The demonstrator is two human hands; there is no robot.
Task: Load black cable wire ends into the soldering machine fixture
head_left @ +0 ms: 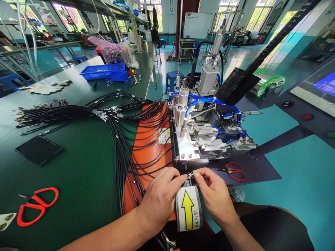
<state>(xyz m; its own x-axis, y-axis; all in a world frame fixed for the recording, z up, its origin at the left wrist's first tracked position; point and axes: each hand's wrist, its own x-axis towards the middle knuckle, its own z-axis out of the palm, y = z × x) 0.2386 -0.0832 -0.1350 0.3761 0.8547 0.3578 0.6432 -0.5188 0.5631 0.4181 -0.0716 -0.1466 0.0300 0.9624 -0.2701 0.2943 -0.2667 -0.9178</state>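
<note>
Right up close to the camera you've got both hands pinched together over the same spot: the left hand (159, 202) and the right hand (214, 195) each have thumb and forefinger closed on the stripped end of a thin wire (190, 173), with little coloured cores just peeking out between the fingertips. It's too small to say exactly how many cores there are. The wire end sits right at the front edge of the small metal machine (195, 139), just above that guard with the yellow arrow sticker (187, 209).

Looks to me like this is the feeding step, lining the wire tip up with the machine's slot. The cores appear to sit just short of the slot, so I'd say the next bit needs a steady, straight push with both pinches kept tight so the strands don't splay.

Off to the left, a big fan of black cables (78, 113) spreads across the green desk (86, 167) and over an orange mat (149, 146). Red-handled scissors (36, 205) lie near the left edge, and a smaller red pair (234, 170) sits just right of the machine. Blue bin (103, 71) further back.
</note>
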